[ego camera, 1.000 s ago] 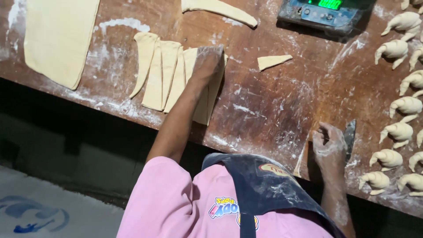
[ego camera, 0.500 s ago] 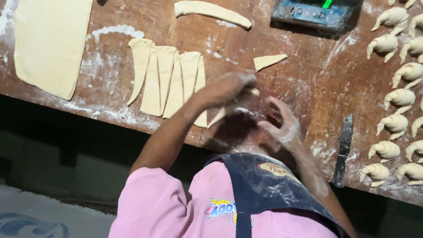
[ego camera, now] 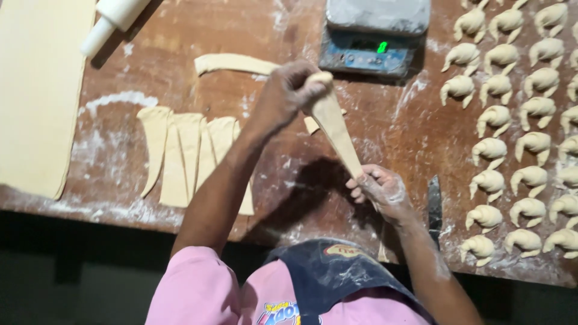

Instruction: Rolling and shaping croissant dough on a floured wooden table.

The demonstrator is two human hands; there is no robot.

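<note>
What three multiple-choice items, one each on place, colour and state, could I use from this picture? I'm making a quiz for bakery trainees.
1. Where is the rolling pin?
A. top left of the table
B. beside the knife
C. on the scale

2. What colour are the person's sleeves?
A. green
B. pink
C. white

3. How is the dough triangle held?
A. lying flat
B. rolled up
C. stretched between both hands

Key: 1 A, it lies by the dough sheet. 2 B, pink at the shoulders. 3 C, left hand holds the wide end, right hand the tip.

Cut dough triangles left on table, scale behind, rolled crescents right
</note>
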